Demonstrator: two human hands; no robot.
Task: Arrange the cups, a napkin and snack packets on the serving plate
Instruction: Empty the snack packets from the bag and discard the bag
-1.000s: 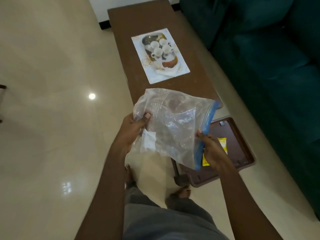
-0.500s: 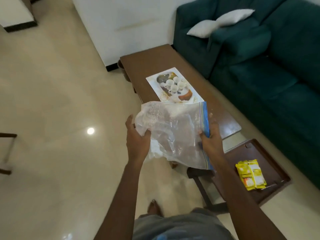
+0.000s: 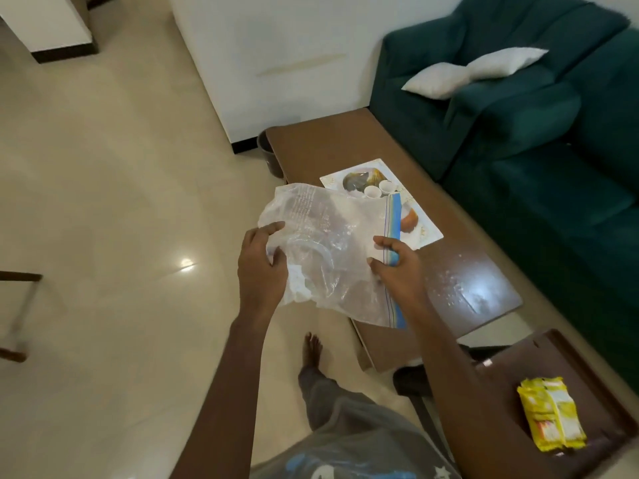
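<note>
Crinkly clear plastic bag (image 3: 332, 250), both hands gripping; contents unclear.

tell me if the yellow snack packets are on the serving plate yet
Not yet. The packets lie on the small brown side table, apart from the plate with the cups on the long table.

Glossy beige tile floor (image 3: 103, 202) with a ceiling-light glare spot (image 3: 187, 263) at left. White wall (image 3: 276, 57) far, dark skirting. Teal sofa (image 3: 539, 140) right, white cushion (image 3: 473, 72) on it. Long brown coffee table (image 3: 345, 146) alongside the sofa.
</note>
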